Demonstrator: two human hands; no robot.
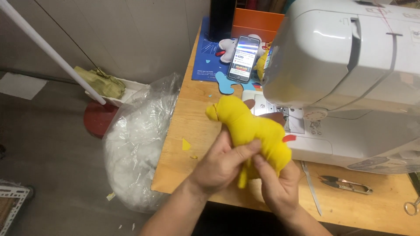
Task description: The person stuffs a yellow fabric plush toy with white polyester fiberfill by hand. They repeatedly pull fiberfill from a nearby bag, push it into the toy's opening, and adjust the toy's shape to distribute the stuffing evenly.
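Both hands grip a yellow stuffed fabric toy (247, 124) over the wooden table (188, 118), just left of a white sewing machine (345, 65). My left hand (221, 164) wraps the toy's underside, thumb across its body. My right hand (278, 183) pinches the toy's rear end and a dangling yellow leg. Small brown and red fabric bits stick out of the toy near the machine's needle plate.
A clear plastic bag of white stuffing (138, 140) sits on the floor left of the table. A lit phone (244, 59), a grey soft toy (227, 49) and blue felt scraps lie at the back. Thread snips (345, 184) and tweezers (311, 187) lie right of my hands.
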